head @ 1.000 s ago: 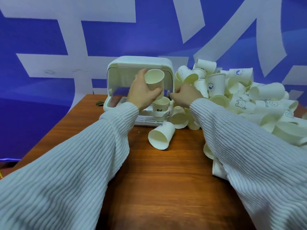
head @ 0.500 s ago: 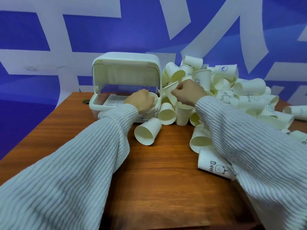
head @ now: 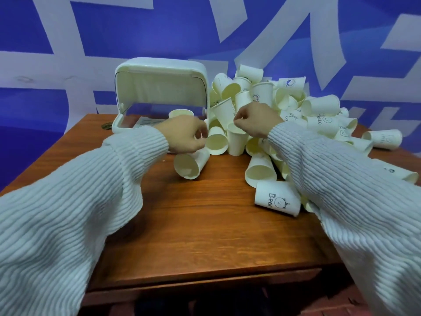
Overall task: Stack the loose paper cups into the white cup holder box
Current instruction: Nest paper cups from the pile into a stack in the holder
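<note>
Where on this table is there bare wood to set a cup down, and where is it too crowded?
Bare wood lies between the two sleeves, from the tipped cup and the Bear cup back to the near table edge. A second bare strip runs left of the box. The right side is crowded: the cup pile spreads from the box to the far right edge.

One white cup holder box (head: 159, 71); one wooden table (head: 193, 224); two hands. The paper cups (head: 319, 106) lie heaped, too many to count.
</note>
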`<state>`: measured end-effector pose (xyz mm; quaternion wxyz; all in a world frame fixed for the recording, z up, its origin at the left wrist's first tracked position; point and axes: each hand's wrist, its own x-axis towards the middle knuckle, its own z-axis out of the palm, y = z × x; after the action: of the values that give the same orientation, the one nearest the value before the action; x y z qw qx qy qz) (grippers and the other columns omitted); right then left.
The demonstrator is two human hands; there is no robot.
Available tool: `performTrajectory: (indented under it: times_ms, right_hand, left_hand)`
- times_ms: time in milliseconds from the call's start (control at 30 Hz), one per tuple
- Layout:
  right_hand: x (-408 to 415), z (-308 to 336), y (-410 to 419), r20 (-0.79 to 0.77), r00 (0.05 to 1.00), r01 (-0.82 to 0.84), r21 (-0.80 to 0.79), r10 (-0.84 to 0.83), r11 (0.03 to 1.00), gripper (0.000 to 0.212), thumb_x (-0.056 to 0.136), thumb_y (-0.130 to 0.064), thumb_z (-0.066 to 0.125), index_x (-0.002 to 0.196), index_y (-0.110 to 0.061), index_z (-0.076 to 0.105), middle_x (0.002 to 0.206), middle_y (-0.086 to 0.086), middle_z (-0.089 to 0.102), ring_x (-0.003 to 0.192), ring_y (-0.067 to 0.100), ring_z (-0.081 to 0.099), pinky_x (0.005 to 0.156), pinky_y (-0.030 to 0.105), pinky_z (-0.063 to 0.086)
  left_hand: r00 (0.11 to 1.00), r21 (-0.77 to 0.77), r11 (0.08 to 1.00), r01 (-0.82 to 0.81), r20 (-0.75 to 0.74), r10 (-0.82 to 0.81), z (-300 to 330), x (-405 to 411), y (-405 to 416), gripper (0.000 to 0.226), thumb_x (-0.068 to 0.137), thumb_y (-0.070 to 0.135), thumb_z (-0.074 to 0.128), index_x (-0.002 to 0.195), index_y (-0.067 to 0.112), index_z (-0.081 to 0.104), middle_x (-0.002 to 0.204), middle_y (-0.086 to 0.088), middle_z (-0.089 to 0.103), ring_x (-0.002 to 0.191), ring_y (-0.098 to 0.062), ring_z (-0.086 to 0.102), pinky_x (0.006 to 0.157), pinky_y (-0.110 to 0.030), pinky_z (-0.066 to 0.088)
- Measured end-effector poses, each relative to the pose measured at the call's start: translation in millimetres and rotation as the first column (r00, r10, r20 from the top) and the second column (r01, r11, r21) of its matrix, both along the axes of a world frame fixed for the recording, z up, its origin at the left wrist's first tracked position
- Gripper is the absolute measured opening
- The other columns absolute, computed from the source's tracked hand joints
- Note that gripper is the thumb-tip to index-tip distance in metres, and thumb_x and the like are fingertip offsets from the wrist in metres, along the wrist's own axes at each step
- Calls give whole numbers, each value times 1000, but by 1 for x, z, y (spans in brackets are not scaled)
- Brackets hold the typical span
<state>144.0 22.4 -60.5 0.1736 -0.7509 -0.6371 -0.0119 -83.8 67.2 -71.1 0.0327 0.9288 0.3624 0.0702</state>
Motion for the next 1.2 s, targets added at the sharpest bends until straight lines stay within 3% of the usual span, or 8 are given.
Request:
performTrajectory:
  times_ms: [67,167,367,533,700,833,933,1200]
  right_hand:
    - [-6,-7,-1,113,993,-16,-71,24,997,26,96,-35,60,116,-29,74,115,-1,71,98,20,65,77,34,54]
    - [-12,-20,2,264,965,28,-105,1,994,25,99,-30,57,114,-22,74,110,3,72,91,23,67,68,33,55]
    - [-12,-19,-5,372,927,74,-53,-49,996,26,101,-39,53,102,-19,70,92,3,67,82,25,66,65,34,51]
    - [-8,9,-15,237,961,100,174,-140,980,25,92,-38,51,89,-18,67,77,1,61,76,29,61,58,32,39]
    - [-29,27,-8,-11,1000,1,382,4,924,23,91,-42,51,90,-26,68,84,-3,65,83,25,62,72,39,51]
    - [-51,20,9,27,994,-108,433,106,895,27,97,-43,55,106,-27,74,104,-1,60,94,20,59,80,39,50]
    - [-65,14,22,66,983,-184,428,173,885,25,100,-42,57,111,-27,74,114,-1,60,98,22,60,81,40,52]
    - [-86,2,49,294,936,-284,297,196,912,28,105,-32,50,105,-18,74,103,2,67,99,28,60,72,44,53]
  left_hand:
    - [989,-10,1000,-6,-145,5,-5,-6,-10,47,96,55,57,129,23,64,121,1,66,97,-15,59,86,-37,53]
    - [980,-14,995,-102,-172,98,-20,-8,-17,70,87,75,58,134,24,57,127,-3,58,111,-23,59,96,-46,52]
    - [971,-49,970,-237,-33,235,-44,-5,-21,73,84,62,73,137,21,47,134,-8,50,118,-29,57,96,-44,51]
    - [969,-41,981,-188,158,192,-28,-15,-22,73,83,52,77,142,19,49,139,-10,54,120,-29,57,97,-41,49]
    - [843,-19,952,-306,459,280,2,-38,-20,67,81,46,80,134,17,52,120,-3,62,109,-25,60,91,-39,50]
    - [769,-41,930,-364,551,325,9,-56,-8,74,81,47,75,142,16,47,139,-9,56,121,-30,58,102,-45,48]
    - [715,-60,915,-398,605,351,8,-67,-2,80,78,50,79,139,15,42,133,-8,55,111,-30,61,99,-46,51]
    - [692,21,898,-440,645,324,-1,-75,11,82,90,43,72,156,15,34,146,-11,38,129,-29,49,102,-39,42]
